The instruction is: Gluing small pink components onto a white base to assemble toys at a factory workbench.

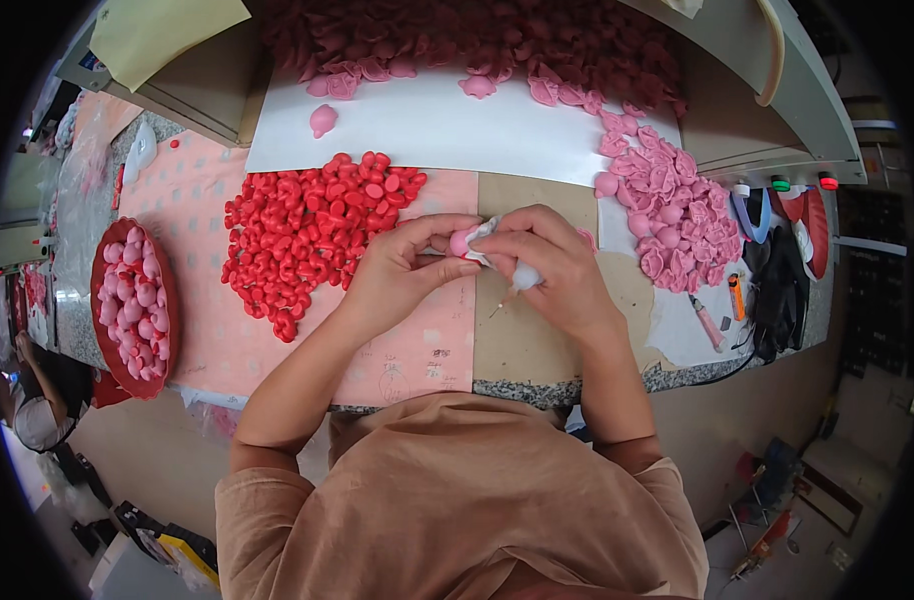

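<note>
My left hand pinches a small round pink plastic piece with a bit of red at its lower edge. My right hand presses a crumpled white cloth or tissue against that piece. Tucked in the same hand is a small whitish squeeze bottle, its thin needle tip slanting down and left. Both hands meet over the middle of the bench. To the left of them lies a heap of small glossy red parts. On the right spreads a pile of pink shell-like parts.
A red basin at the left holds pink-and-red pieces. Under an open metal housing at the back, more pink parts cover a white sheet. An orange cutter and a pink-handled tool lie at the right.
</note>
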Demonstrator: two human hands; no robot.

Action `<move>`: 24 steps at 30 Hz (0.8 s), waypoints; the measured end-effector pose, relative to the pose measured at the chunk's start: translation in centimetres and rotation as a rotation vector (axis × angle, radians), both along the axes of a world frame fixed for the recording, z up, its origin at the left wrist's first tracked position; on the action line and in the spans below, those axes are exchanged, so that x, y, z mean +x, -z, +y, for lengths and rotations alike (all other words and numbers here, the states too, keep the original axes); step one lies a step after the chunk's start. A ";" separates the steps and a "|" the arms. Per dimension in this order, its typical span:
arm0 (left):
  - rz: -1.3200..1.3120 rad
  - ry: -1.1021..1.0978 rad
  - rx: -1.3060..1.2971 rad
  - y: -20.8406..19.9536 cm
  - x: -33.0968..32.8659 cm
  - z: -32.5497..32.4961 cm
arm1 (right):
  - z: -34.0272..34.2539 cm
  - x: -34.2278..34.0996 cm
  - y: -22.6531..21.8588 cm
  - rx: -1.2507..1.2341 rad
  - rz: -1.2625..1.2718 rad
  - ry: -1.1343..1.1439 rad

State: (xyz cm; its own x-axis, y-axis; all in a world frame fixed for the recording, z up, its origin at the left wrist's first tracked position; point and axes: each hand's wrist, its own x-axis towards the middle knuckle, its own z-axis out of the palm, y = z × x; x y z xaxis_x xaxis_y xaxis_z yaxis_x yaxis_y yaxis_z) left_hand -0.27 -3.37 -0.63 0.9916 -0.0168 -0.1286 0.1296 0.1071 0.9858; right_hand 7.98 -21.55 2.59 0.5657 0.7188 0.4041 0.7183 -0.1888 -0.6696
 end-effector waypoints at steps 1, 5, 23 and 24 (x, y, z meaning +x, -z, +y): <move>0.002 -0.013 -0.052 0.1 0.0 0.1 | 0.0 0.1 -0.2 -0.025 0.041 0.006; -0.045 -0.066 -0.197 -0.7 0.3 0.4 | -1.9 1.0 -0.3 -0.131 0.158 0.081; -0.179 -0.001 -0.064 -0.7 0.1 -0.3 | -0.1 -0.3 1.2 0.087 1.164 0.027; -0.179 -0.001 -0.064 -0.8 0.1 -0.4 | 0.0 -0.2 1.2 0.084 1.138 0.026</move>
